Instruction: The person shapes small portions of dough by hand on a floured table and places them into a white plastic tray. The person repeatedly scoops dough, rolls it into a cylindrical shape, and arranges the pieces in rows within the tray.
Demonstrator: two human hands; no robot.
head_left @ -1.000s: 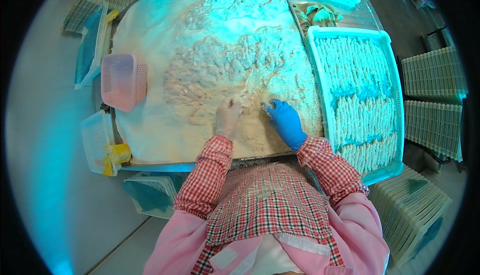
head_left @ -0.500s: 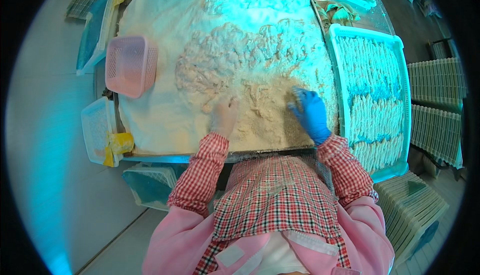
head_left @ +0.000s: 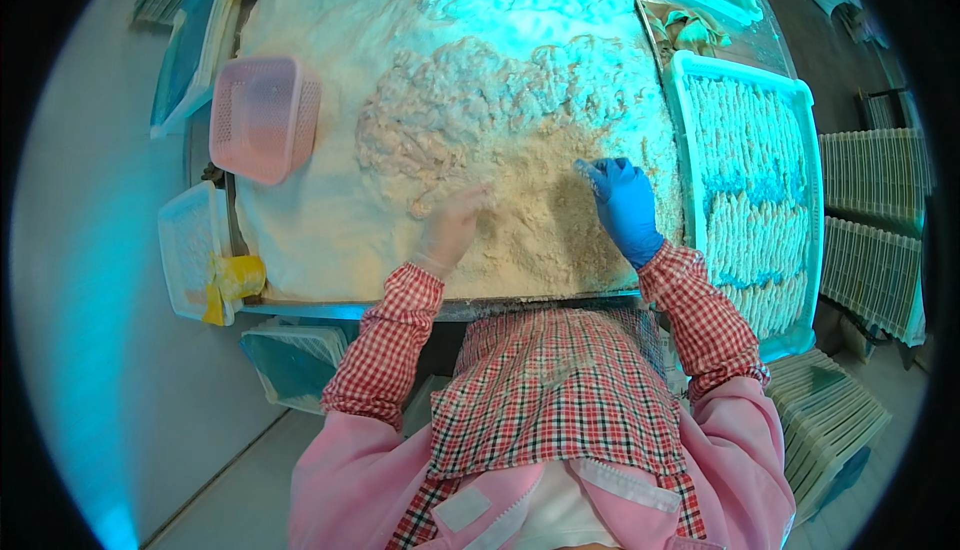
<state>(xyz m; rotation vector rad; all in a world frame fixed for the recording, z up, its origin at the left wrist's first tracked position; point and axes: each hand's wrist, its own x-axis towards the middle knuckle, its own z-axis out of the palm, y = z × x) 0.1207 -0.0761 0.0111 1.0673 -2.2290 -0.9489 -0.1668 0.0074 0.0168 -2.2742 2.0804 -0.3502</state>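
A broad heap of flour-coated pale pieces (head_left: 470, 100) covers the middle of a floury table (head_left: 310, 240). Over its near edge is my left hand (head_left: 452, 228), in what looks like a thin clear glove; its fingers are blurred and point toward the crumbly patch. To the right, my right hand (head_left: 628, 212), in a blue glove, hovers low over that brownish crumbly flour (head_left: 545, 220). Its fingers are bent and drawn together at the tips, closed, and whatever they may pinch is too small to make out. The two hands are apart.
Right of the table, a light-rimmed tray (head_left: 815, 200) holds rows of coated strips. A pink basket (head_left: 262, 120) sits on the left edge, above a white bin (head_left: 185, 260) with a yellow piece (head_left: 240, 278). Stacked slatted trays (head_left: 825, 425) stand at lower right.
My left hand has shifted slightly forward, its fingers reaching right. The blue-gloved fingers, spread earlier, have drawn together. The whole view has shifted slightly.
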